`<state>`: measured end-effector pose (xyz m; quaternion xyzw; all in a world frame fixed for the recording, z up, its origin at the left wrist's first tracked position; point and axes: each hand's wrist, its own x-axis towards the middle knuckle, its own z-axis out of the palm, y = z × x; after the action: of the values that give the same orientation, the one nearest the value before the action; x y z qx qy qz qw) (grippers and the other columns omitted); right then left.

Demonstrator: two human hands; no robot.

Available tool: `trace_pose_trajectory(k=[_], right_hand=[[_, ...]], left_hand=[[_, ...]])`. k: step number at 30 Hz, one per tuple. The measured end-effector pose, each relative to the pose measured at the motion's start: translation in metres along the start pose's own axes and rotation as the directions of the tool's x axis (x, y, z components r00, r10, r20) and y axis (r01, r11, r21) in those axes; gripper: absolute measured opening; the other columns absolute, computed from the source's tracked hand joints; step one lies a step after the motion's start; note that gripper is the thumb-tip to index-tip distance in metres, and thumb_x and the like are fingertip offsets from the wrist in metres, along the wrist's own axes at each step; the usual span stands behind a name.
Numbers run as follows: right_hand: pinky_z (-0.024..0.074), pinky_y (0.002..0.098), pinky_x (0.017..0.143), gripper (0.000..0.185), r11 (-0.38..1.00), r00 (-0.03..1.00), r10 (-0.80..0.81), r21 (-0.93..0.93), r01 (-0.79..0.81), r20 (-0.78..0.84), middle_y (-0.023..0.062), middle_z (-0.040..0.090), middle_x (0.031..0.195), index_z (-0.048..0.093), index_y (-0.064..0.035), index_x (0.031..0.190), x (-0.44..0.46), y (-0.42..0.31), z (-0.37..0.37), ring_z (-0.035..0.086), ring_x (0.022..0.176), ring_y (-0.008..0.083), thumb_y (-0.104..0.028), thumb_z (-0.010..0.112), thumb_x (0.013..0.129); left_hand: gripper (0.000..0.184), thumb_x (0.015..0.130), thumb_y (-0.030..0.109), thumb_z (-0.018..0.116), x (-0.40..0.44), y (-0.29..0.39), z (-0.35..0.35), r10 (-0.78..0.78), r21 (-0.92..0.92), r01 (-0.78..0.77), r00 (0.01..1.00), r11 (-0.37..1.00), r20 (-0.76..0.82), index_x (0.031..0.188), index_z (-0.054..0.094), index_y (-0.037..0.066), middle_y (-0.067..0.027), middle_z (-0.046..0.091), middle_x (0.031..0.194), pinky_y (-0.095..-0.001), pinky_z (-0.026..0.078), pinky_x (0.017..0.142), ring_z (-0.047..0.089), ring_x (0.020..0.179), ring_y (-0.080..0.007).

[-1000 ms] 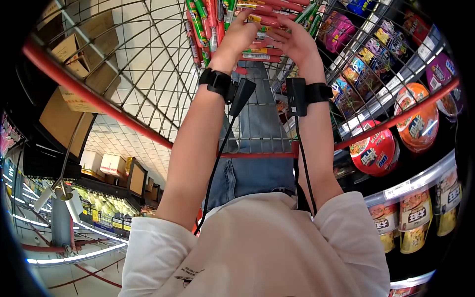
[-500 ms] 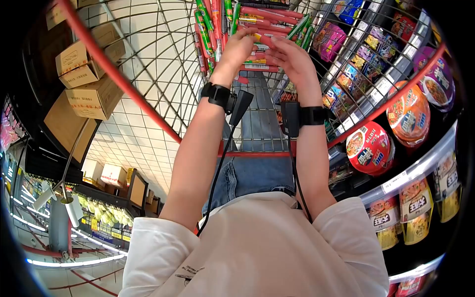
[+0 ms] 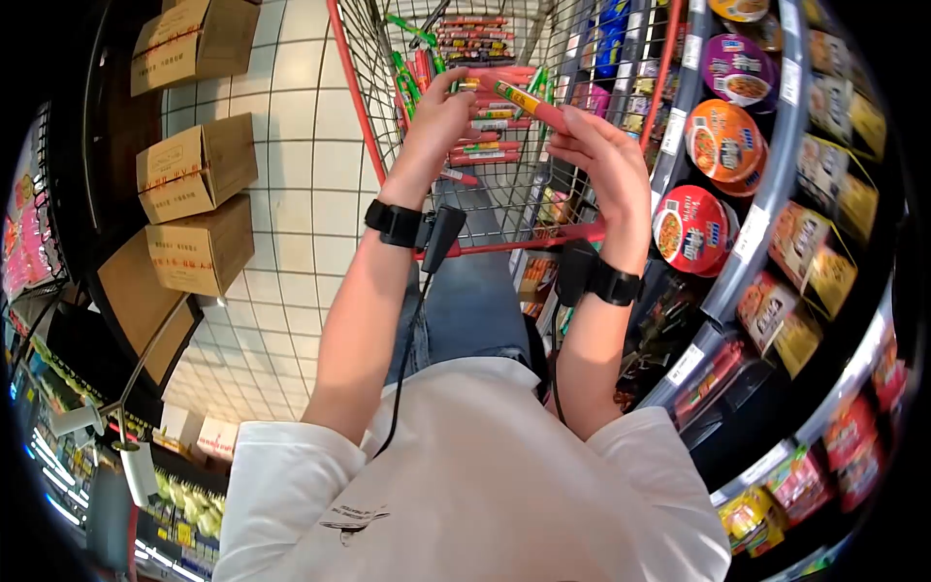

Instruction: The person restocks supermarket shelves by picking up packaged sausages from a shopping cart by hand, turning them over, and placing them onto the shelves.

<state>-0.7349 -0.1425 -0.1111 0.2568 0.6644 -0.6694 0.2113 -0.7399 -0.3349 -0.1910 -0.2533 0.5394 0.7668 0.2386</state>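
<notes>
Pink stick (image 3: 531,105) — one end in right hand (image 3: 609,167) | other near left hand (image 3: 441,124)

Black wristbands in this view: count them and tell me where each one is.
2. One wristband is around the left wrist, the other wristband around the right wrist. Neither is hidden.

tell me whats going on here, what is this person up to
A person at a red-trimmed shopping cart holds a pink stick-shaped packet by one end in their right hand. Their left hand is by its other end; whether it grips too is hard to tell. More pink and green packets lie in the cart, beside shelves with round tubs.
</notes>
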Motion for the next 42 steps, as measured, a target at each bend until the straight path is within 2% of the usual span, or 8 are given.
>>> trace_pose_trajectory(k=[4, 8, 10, 11, 20, 33, 35, 42], right_hand=[[0.0554, 0.0308, 0.074, 0.037, 0.984, 0.993, -0.113, 0.144, 0.109, 0.022, 0.0129, 0.067, 0.092, 0.059, 0.0074, 0.113, -0.076, -0.021, -0.010, 0.066, 0.077, 0.0187, -0.021, 0.062, 0.090], [0.0557, 0.0315, 0.073, 0.035, 0.954, 0.967, -0.256, 0.163, 0.252, 0.006, 0.0113, 0.067, 0.086, 0.060, 0.0058, 0.111, -0.151, -0.035, -0.013, 0.066, 0.073, 0.0176, -0.024, 0.056, 0.093], [0.0550, 0.0308, 0.072, 0.035, 0.928, 0.943, -0.326, 0.167, 0.334, -0.072, 0.0114, 0.068, 0.085, 0.061, 0.0064, 0.109, -0.180, -0.038, -0.012, 0.066, 0.073, 0.0182, -0.025, 0.052, 0.096], [0.0548, 0.0307, 0.072, 0.036, 0.912, 0.930, -0.359, 0.182, 0.369, -0.082, 0.0116, 0.068, 0.086, 0.061, 0.0066, 0.109, -0.195, -0.042, -0.012, 0.066, 0.073, 0.0184, -0.025, 0.051, 0.096], [0.0563, 0.0308, 0.070, 0.043, 0.708, 0.727, -0.639, 0.176, 0.684, -0.252, 0.0150, 0.067, 0.093, 0.055, 0.0078, 0.116, -0.301, -0.053, 0.000, 0.067, 0.072, 0.0197, -0.030, 0.048, 0.098], [0.0585, 0.0400, 0.072, 0.036, 0.435, 0.476, -0.866, 0.238, 0.868, -0.153, 0.0221, 0.065, 0.101, 0.053, 0.0081, 0.118, -0.384, -0.056, 0.008, 0.069, 0.083, 0.0275, -0.020, 0.045, 0.098], [0.0585, 0.0404, 0.072, 0.036, 0.428, 0.468, -0.868, 0.227, 0.875, -0.164, 0.0222, 0.065, 0.101, 0.052, 0.0082, 0.120, -0.397, -0.046, 0.002, 0.069, 0.083, 0.0279, -0.020, 0.045, 0.098], [0.0593, 0.0409, 0.071, 0.041, 0.401, 0.455, -0.841, 0.227, 0.888, -0.293, 0.0246, 0.064, 0.103, 0.049, 0.0097, 0.123, -0.452, 0.005, -0.051, 0.067, 0.088, 0.0320, -0.023, 0.043, 0.099]], left_hand=[[0.041, 0.093, 0.014, 0.047, -0.050, 0.035, -0.007, 0.114, 0.093, -0.115, 0.993, 0.989, 0.016, 0.133, 0.044, 0.003, -0.0134, 0.051, 0.120, -0.0323, 0.053, 0.077, 0.059, 0.098, -0.0204], [0.035, 0.096, 0.014, 0.046, -0.101, 0.062, -0.015, 0.268, 0.010, -0.290, 0.898, 0.957, 0.348, 0.124, 0.048, -0.007, -0.0123, 0.062, 0.109, -0.0312, 0.054, 0.079, 0.062, 0.098, -0.0194], [0.034, 0.096, 0.013, 0.046, -0.132, 0.079, -0.013, 0.307, 0.003, -0.331, 0.878, 0.944, 0.367, 0.123, 0.048, -0.008, -0.0139, 0.063, 0.108, -0.0314, 0.054, 0.079, 0.063, 0.096, -0.0204], [0.028, 0.094, 0.011, 0.050, -0.144, 0.083, -0.012, 0.329, -0.070, -0.325, 0.882, 0.943, 0.338, 0.116, 0.055, -0.005, -0.0127, 0.066, 0.097, -0.0275, 0.054, 0.073, 0.065, 0.086, -0.0169], [0.024, 0.092, 0.011, 0.056, -0.251, 0.131, -0.005, 0.486, -0.212, -0.440, 0.733, 0.873, 0.476, 0.110, 0.059, -0.004, -0.0128, 0.067, 0.096, -0.0269, 0.055, 0.073, 0.067, 0.084, -0.0174], [0.022, 0.092, 0.011, 0.058, -0.357, 0.150, -0.011, 0.724, -0.296, -0.671, 0.549, 0.680, 0.417, 0.106, 0.059, -0.006, -0.0148, 0.067, 0.092, -0.0294, 0.056, 0.073, 0.067, 0.079, -0.0190], [0.023, 0.093, 0.010, 0.054, -0.369, 0.146, -0.008, 0.724, -0.272, -0.690, 0.529, 0.671, 0.443, 0.109, 0.058, -0.006, -0.0147, 0.066, 0.094, -0.0329, 0.055, 0.076, 0.066, 0.084, -0.0207], [0.022, 0.092, 0.010, 0.057, -0.398, 0.112, 0.051, 0.658, -0.293, -0.624, 0.499, 0.724, 0.563, 0.107, 0.059, -0.006, -0.0159, 0.067, 0.094, -0.0309, 0.056, 0.076, 0.068, 0.082, -0.0205]])
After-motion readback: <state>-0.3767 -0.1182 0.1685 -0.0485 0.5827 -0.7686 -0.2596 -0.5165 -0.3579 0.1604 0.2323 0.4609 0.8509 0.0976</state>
